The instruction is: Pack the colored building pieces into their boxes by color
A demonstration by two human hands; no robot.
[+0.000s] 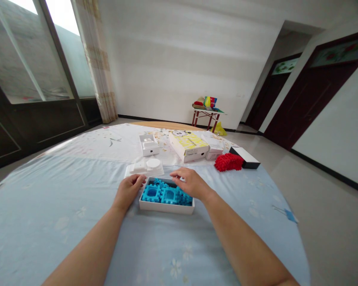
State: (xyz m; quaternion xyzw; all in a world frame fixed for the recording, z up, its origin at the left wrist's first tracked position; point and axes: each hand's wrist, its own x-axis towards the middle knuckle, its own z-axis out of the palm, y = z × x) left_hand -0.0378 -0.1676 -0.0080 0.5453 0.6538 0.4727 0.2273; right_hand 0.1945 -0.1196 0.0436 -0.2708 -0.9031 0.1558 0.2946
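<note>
A shallow white box sits in front of me, filled with blue interlocking plastic pieces, some with square frames and notched edges. At the box's left far corner, my left hand has its fingers closed against the rim. Over the far right part of the box hovers my right hand, its fingers bent and apart, with nothing visible in them. Just beyond the box lies a white molded plastic tray.
Farther back are an open white box, a yellow and white carton and a white packet. A red bumpy item lies by a black and white box on the right. A floral cloth covers the round table.
</note>
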